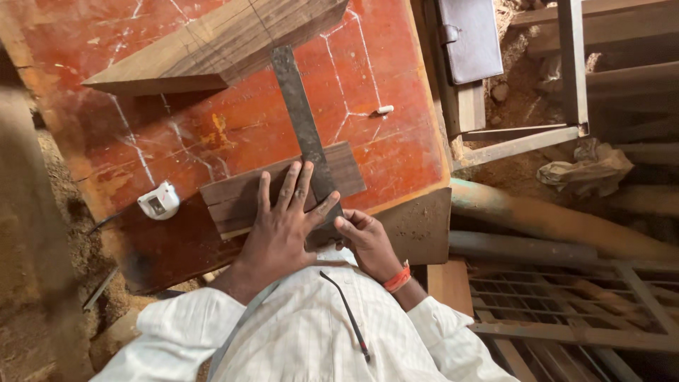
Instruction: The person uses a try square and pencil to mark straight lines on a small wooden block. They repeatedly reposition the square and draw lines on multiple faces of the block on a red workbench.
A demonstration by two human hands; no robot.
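Pressed flat on a small wooden board [283,185], beside a metal square [304,131].
Left hand [279,226] spread open, fingers [288,185] splayed over board; right hand [368,237] curled, pinching square's near end; white tape measure [160,201] well left of fingers.

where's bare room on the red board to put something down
Bare patches: between the big wood block and small plank, above the tape measure; and right of the metal square, around the chalk. Crowded at the near edge, under both hands.

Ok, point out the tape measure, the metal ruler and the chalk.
tape measure [159,200], head view, on its white case
metal ruler [297,106], head view, mid-blade
chalk [384,110], head view, on its middle
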